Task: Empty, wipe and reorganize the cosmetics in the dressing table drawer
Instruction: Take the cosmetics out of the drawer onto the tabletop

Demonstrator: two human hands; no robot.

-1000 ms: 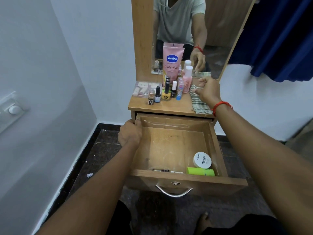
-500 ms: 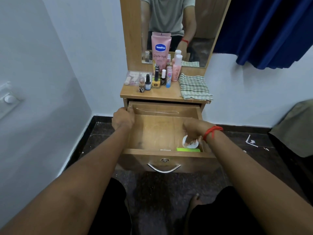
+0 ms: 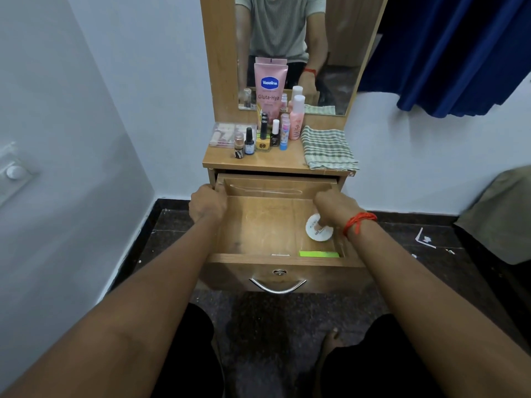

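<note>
Wooden tabletop (image 3: pixel 287 162), white walls (image 3: pixel 143 81): one cloth (image 3: pixel 327 147), one pink tube (image 3: pixel 270 90). Your left hand (image 3: pixel 208 203) grips drawer (image 3: pixel 283 259); right hand (image 3: pixel 334 206) grasps jar (image 3: pixel 317 234).

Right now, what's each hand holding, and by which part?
Left hand grips the drawer by its left wall. Right hand pinches the white round jar by its far rim, inside the drawer.
</note>
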